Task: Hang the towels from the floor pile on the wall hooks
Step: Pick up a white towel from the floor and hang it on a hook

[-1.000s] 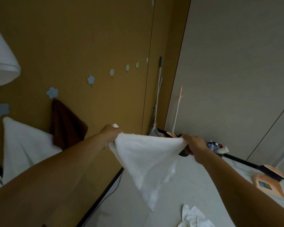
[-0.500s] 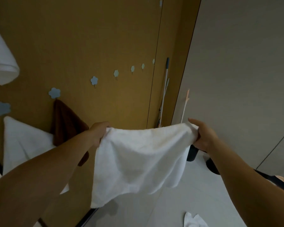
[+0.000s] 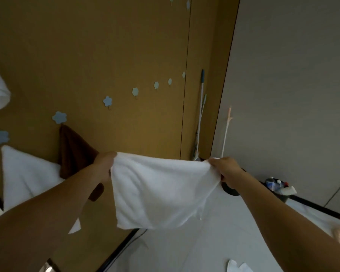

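Head view: two hands' fingers, left (image 3: 104, 165) and right (image 3: 227, 169), pinch one white towel (image 3: 161, 193); seven hooks (image 3: 107, 101).

A home utility corner: flower-shaped wall hooks (image 3: 107, 101), hung towels (image 3: 75, 152), propped mop (image 3: 200, 114).

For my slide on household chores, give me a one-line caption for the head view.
Both hands, left and right, stretch a white towel before flower-shaped wall hooks.

White towel (image 3: 161, 191) now spread wide, flatter.
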